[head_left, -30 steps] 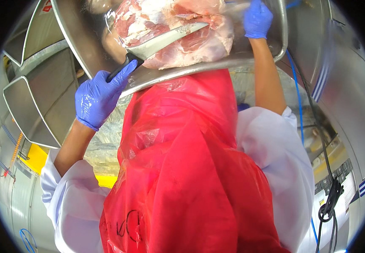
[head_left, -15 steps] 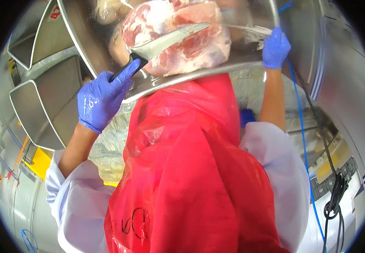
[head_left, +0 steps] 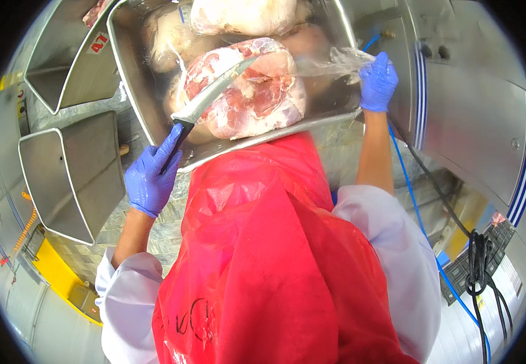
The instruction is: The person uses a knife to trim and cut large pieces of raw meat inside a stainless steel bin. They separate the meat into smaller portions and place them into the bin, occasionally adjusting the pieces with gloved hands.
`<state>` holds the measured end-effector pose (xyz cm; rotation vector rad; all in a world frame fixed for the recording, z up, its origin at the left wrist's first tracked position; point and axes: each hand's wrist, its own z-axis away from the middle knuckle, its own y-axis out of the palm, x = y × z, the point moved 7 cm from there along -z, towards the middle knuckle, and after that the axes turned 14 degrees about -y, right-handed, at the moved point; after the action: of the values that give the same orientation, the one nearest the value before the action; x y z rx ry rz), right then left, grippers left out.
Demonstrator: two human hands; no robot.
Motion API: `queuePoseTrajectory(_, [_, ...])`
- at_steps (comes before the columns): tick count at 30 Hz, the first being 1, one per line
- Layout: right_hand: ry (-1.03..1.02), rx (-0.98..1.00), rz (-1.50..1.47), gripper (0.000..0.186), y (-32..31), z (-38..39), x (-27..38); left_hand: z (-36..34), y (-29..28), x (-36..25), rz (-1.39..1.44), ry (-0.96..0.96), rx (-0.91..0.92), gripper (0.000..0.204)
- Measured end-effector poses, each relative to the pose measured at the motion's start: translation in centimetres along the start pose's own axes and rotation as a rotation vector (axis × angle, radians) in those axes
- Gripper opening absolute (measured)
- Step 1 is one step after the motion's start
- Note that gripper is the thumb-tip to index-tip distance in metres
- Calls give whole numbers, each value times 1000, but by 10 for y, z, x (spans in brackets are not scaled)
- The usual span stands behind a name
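My left hand (head_left: pixel 152 180), in a blue glove, is closed round the black handle of a knife (head_left: pixel 209 96). Its long blade slants over a large piece of raw meat (head_left: pixel 263 100) with white fat; whether it touches the meat I cannot tell. At the right side of the metal tub (head_left: pixel 329 123), my right hand (head_left: pixel 379 82), also blue-gloved, grips a clear plastic bag (head_left: pixel 345 60). The plastic stretches from that hand toward the meat. Another pale piece of meat (head_left: pixel 243 15) lies behind, with more pieces beneath.
Two further metal tubs stand to the left, an upper one (head_left: pixel 84 70) and a lower one (head_left: pixel 71 182). A red apron (head_left: pixel 263 255) covers my front, against the tub's near rim. To the right run a blue hose (head_left: pixel 417 212) and black cables (head_left: pixel 478 261).
The view has shifted, so the tub and meat sit lower and more of the pieces behind shows. The plastic beside my right hand looks more bunched. Both hands keep their holds.
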<state>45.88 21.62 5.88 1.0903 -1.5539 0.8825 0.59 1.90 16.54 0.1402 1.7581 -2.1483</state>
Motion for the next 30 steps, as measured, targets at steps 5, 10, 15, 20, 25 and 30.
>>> queuePoseTrajectory(5, [-125,464,464,32,48,16,-33,25,-6,6,137,-165,-8,52])
queuePoseTrajectory(10, [-56,610,526,31,88,71,-141,50,6,8,160,-274,5,53])
queuePoseTrajectory(15, [-224,532,653,39,107,91,-99,66,20,-5,180,-391,16,54])
queuePoseTrajectory(20, [-190,983,872,36,116,104,-101,68,27,-31,215,-448,9,55])
queuePoseTrajectory(25, [-463,1353,522,34,118,92,-123,56,37,-53,273,-470,31,55])
queuePoseTrajectory(30, [6,1141,189,32,99,76,-77,49,41,-52,428,-506,11,52])
